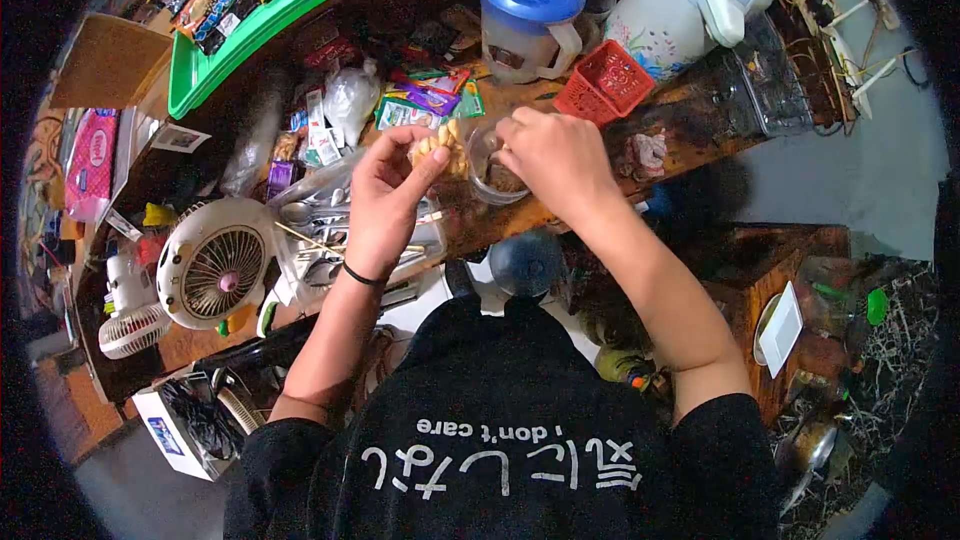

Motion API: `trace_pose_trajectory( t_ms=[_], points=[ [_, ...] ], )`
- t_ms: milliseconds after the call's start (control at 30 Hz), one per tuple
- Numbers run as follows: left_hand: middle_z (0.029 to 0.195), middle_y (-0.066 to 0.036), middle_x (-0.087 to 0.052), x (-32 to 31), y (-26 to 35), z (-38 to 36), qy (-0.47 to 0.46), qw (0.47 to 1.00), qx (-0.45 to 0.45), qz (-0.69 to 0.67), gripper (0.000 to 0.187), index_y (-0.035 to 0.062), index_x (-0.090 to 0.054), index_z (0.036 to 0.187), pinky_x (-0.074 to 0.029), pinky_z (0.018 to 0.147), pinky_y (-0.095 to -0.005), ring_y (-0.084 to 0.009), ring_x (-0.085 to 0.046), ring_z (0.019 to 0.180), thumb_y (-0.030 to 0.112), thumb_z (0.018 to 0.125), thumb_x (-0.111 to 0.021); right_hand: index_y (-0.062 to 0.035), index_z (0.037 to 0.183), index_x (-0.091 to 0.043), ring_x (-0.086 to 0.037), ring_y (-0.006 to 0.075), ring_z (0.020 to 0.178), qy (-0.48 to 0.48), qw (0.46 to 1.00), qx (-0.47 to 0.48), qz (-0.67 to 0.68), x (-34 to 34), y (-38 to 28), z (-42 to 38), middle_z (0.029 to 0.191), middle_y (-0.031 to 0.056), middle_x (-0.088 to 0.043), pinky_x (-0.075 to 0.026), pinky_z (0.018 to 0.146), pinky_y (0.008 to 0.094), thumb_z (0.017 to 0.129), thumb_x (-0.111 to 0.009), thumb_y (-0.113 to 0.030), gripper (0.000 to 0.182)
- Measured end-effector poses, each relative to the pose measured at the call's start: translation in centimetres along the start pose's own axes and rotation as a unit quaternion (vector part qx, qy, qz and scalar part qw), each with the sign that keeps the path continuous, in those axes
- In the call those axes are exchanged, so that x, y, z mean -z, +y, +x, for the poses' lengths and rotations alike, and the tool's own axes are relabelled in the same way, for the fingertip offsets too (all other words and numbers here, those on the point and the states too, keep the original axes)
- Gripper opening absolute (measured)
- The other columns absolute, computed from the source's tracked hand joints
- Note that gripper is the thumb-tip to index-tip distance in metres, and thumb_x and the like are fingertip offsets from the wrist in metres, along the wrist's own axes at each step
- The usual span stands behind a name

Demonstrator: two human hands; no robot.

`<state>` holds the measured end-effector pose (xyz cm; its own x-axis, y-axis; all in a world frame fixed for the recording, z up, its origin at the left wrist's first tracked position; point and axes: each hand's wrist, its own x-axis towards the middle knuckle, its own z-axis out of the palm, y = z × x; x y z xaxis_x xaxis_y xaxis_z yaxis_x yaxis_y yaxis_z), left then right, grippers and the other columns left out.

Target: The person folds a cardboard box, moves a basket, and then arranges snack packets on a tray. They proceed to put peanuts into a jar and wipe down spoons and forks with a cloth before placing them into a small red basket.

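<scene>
Pale yellow, finger-like pieces in a small bunch (pixel 447 147) are held by my left hand (pixel 392 188), its thumb pressed over them. Just to the right, a clear round container (pixel 497 190) with something brown inside stands near the table's edge. Above its rim is my right hand (pixel 555 160), fingers bent together over the opening; whatever they pinch is too small to make out. The bunch is close beside the container's left side.
Behind my hands stand a blue-lidded jug (pixel 530 20), a red basket (pixel 605 83) and a large thermos (pixel 680 5). Colourful sachets (pixel 430 98) lie behind my left hand. Left are a cutlery tray (pixel 425 240), a white fan (pixel 222 265) and a green tray (pixel 190 75).
</scene>
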<state>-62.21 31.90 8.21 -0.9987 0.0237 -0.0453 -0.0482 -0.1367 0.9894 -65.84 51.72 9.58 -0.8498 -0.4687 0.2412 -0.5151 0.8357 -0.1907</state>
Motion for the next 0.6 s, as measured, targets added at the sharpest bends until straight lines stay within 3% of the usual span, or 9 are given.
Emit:
trace_pose_trajectory(
  t_ms=[167, 233, 267, 300, 333, 400, 467, 500, 600],
  points=[
    [0.094, 0.001, -0.059, -0.9, 0.5, -1.4, 0.011, 1.0, 0.016, 0.018, 0.021, 0.0014, -0.058, 0.103, -0.045, 0.073, -0.0204, -0.0045, -0.053, 0.084, 0.009, 0.087, -0.068, -0.0068, 0.076, -0.064, -0.066, 0.0277, 0.071, 0.053, 0.998, 0.001, 0.031, 0.6, -0.1, -0.5, 0.075, 0.0101, -0.063, -0.053, 0.06, 0.0384, 0.075, -0.072, -0.023, 0.018],
    [0.094, 0.001, -0.059, -0.9, 0.2, -1.3, 0.007, 0.999, 0.002, 0.04, 0.021, 0.0009, -0.059, 0.103, -0.045, 0.074, -0.0212, -0.0054, -0.054, 0.085, 0.008, 0.086, -0.068, -0.0046, 0.076, -0.064, -0.065, 0.0278, 0.067, 0.16, 0.97, -0.035, 0.18, 1.2, 0.5, -1.1, 0.074, 0.0108, -0.063, -0.051, 0.058, 0.037, 0.079, -0.071, -0.019, 0.017],
    [0.093, 0.0, -0.059, -0.9, -0.3, -1.3, 0.003, 0.998, -0.005, 0.064, 0.022, 0.0004, -0.06, 0.103, -0.046, 0.076, -0.0221, -0.0063, -0.055, 0.086, 0.008, 0.085, -0.069, -0.0046, 0.076, -0.064, -0.065, 0.0278, 0.067, 0.161, 0.97, -0.031, 0.178, 1.5, 0.8, -1.5, 0.074, 0.0108, -0.063, -0.051, 0.058, 0.037, 0.079, -0.071, -0.019, 0.017],
    [0.093, -0.004, -0.063, -1.3, -0.3, -0.9, 0.01, 0.988, -0.084, 0.132, 0.026, 0.0004, -0.062, 0.105, -0.047, 0.077, -0.0257, -0.0124, -0.059, 0.084, 0.009, 0.082, -0.072, -0.0035, 0.076, -0.064, -0.063, 0.0281, 0.066, 0.201, 0.953, -0.066, 0.219, 1.8, 1.1, -2.0, 0.074, 0.0114, -0.063, -0.05, 0.058, 0.0358, 0.08, -0.07, -0.016, 0.014],
    [0.093, -0.004, -0.063, -1.4, 0.1, -0.6, 0.012, 0.988, -0.086, 0.131, 0.026, 0.0004, -0.062, 0.105, -0.047, 0.077, -0.0257, -0.0124, -0.059, 0.084, 0.009, 0.082, -0.072, -0.0024, 0.077, -0.064, -0.062, 0.0284, 0.064, 0.24, 0.93, -0.101, 0.259, 2.0, 1.5, -2.6, 0.074, 0.0121, -0.063, -0.049, 0.057, 0.0346, 0.081, -0.069, -0.013, 0.012],
    [0.103, -0.008, -0.065, -1.9, 1.5, -0.1, -0.038, 0.928, -0.166, 0.332, 0.03, 0.0008, -0.063, 0.107, -0.046, 0.084, -0.0272, -0.0162, -0.061, 0.095, 0.01, 0.08, -0.073, -0.0009, 0.081, -0.065, -0.062, 0.0252, 0.062, 0.218, 0.926, -0.134, 0.276, 1.1, 2.6, -4.0, 0.077, 0.0116, -0.066, -0.048, 0.056, 0.0314, 0.082, -0.067, -0.01, 0.009],
    [0.104, -0.011, -0.067, -2.7, 2.0, 0.5, -0.036, 0.916, -0.195, 0.349, 0.034, 0.0016, -0.065, 0.107, -0.048, 0.084, -0.0289, -0.0193, -0.063, 0.096, 0.011, 0.077, -0.075, -0.0013, 0.084, -0.067, -0.06, 0.0178, 0.059, 0.163, 0.895, -0.191, 0.368, 0.1, 3.3, -4.8, 0.077, 0.0089, -0.067, -0.047, 0.055, 0.0281, 0.082, -0.068, -0.013, 0.012],
    [0.103, -0.011, -0.068, -3.0, 2.2, 0.7, -0.027, 0.92, -0.194, 0.339, 0.033, 0.002, -0.065, 0.106, -0.049, 0.083, -0.0299, -0.0197, -0.064, 0.095, 0.013, 0.077, -0.075, -0.0025, 0.09, -0.068, -0.057, 0.0103, 0.058, 0.124, 0.875, -0.231, 0.408, -0.2, 3.3, -5.1, 0.077, 0.0044, -0.068, -0.045, 0.055, 0.0255, 0.083, -0.069, -0.015, 0.015],
    [0.098, -0.013, -0.068, -3.9, 2.7, 1.3, -0.029, 0.916, -0.179, 0.358, 0.032, 0.0024, -0.065, 0.102, -0.05, 0.078, -0.0331, -0.0239, -0.065, 0.089, 0.017, 0.076, -0.076, -0.0031, 0.1, -0.066, -0.052, 0.007, 0.058, 0.089, 0.853, -0.238, 0.457, -0.8, 2.9, -5.6, 0.078, 0.0021, -0.067, -0.044, 0.055, 0.0236, 0.082, -0.069, -0.016, 0.022]
  ],
)
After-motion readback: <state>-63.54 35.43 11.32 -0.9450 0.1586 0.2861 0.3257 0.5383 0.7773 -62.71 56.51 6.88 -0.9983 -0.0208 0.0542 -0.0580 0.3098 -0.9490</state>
